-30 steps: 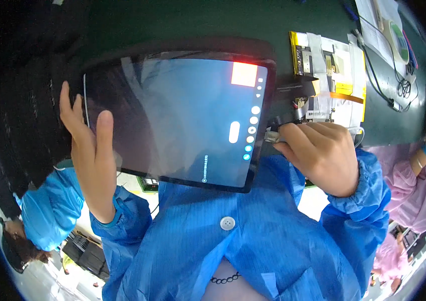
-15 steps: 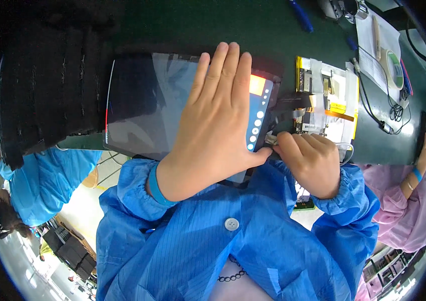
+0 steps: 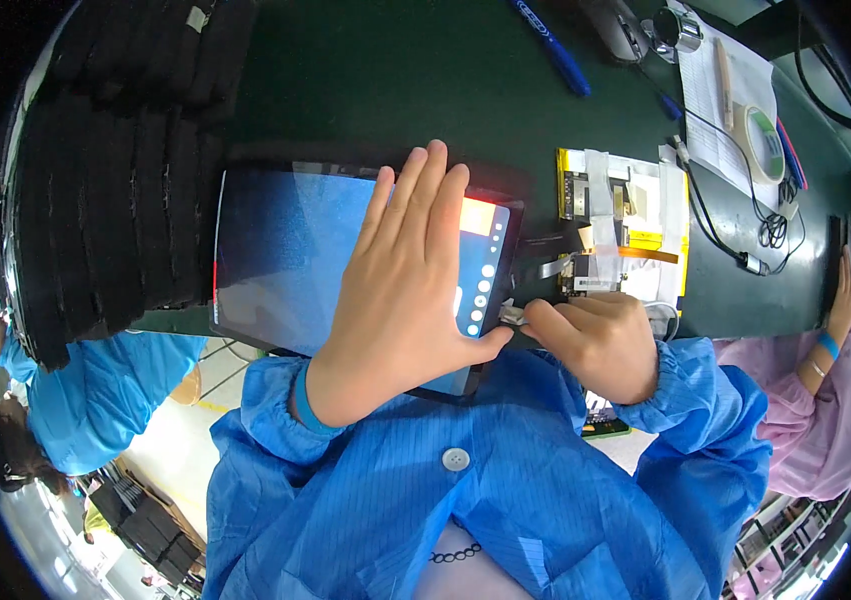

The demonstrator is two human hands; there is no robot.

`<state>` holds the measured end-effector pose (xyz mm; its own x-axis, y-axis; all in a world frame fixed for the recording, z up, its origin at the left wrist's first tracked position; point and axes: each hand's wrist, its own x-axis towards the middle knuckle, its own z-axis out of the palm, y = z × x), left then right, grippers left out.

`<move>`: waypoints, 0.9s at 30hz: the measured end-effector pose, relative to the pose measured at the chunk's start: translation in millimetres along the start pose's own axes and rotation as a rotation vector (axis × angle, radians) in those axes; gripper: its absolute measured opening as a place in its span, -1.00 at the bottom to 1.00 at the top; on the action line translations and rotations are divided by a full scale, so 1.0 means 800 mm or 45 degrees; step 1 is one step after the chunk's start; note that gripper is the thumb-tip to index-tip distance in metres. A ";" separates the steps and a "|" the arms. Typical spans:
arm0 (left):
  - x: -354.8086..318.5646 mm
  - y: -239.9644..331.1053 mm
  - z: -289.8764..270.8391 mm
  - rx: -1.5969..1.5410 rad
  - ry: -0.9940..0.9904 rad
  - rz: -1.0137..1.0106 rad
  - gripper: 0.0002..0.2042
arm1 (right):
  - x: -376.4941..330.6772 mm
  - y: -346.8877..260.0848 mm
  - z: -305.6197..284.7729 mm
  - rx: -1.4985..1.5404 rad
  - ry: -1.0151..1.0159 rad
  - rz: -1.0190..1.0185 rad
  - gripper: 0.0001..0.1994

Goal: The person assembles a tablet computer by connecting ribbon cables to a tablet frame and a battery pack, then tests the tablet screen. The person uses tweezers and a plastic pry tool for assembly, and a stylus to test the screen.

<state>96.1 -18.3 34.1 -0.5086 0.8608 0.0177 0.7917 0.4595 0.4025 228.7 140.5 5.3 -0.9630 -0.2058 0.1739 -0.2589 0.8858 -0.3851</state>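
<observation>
A lit tablet screen (image 3: 285, 260) lies on the bench, with a blue display and a row of white round icons along its right side. My left hand (image 3: 395, 290) rests flat across it, four fingers stretched away from me and the thumb reaching right. At the tablet's lower right edge, my right hand (image 3: 595, 345) pinches a small cable plug (image 3: 512, 315). Its pale cable (image 3: 670, 318) loops out beyond the knuckles. Whether the plug sits in a socket I cannot tell. Beside the tablet lies an exposed circuit board and battery assembly (image 3: 673, 205) with an orange ribbon cable (image 3: 645, 255).
Black slabs (image 3: 95, 200) are stacked at the left. Farther off lie a blue marker (image 3: 552, 50), a mouse (image 3: 613, 28), paper (image 3: 705, 90), a tape roll (image 3: 763, 145) and a black cable (image 3: 720, 205). People in blue (image 3: 105, 390) and pink (image 3: 805, 420) sit either side.
The view has shifted, bringing more of the far bench into sight. The tablet's display looks bluer and brighter at left. Both hands keep their places on the tablet and plug.
</observation>
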 end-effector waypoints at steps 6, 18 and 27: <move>-0.001 -0.006 0.002 -0.002 0.044 0.016 0.08 | 0.005 0.004 -0.002 -0.011 -0.082 -0.065 -0.84; -0.009 -0.013 0.011 -0.048 0.095 0.033 0.06 | -0.020 0.009 -0.027 -0.125 -0.103 0.053 -0.85; -0.047 -0.021 -0.030 -0.006 0.109 0.076 0.11 | -0.110 -0.010 -0.074 -0.061 0.877 1.298 -0.83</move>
<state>93.7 -63.8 48.4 -0.4880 0.8646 0.1196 0.8199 0.4072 0.4024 319.8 175.9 46.5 -0.4788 0.8384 0.2604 0.6052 0.5301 -0.5939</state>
